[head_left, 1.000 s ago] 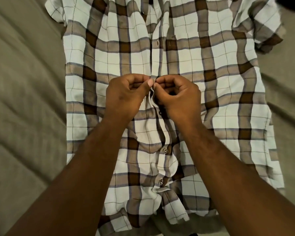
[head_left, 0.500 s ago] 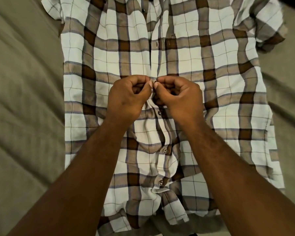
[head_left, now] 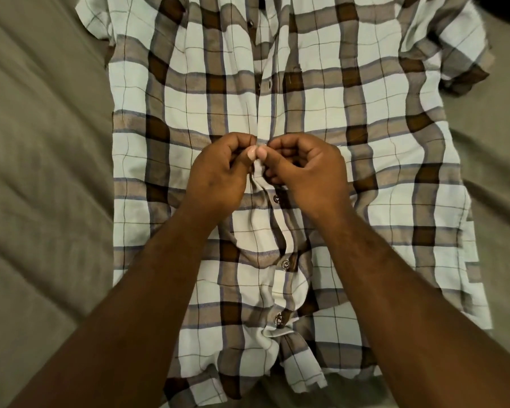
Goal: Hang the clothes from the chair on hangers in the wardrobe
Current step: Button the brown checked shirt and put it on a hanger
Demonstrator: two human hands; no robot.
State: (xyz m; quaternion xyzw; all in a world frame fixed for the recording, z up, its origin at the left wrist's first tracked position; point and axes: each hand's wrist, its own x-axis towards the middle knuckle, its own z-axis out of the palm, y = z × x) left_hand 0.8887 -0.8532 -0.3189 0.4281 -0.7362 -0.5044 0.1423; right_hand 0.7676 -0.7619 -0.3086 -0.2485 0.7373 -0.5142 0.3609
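A white and brown plaid short-sleeved shirt [head_left: 350, 178] lies flat, front up, on a beige bed cover. My left hand [head_left: 218, 175] and my right hand [head_left: 306, 172] meet at the middle of the button placket, thumbs touching. Both pinch the placket fabric between thumb and curled fingers. The button between the fingertips is hidden. Below the hands, three buttons [head_left: 285, 264] are fastened; the placket above the hands lies closed. No hanger, chair or wardrobe is in view.
The beige bed cover [head_left: 41, 201] spreads on both sides of the shirt, with soft folds. A dark object [head_left: 506, 7] shows at the top right corner.
Both hands have stayed at the same spot on the placket; the thumbs have pressed closer together over the fabric. The shirt has not shifted.
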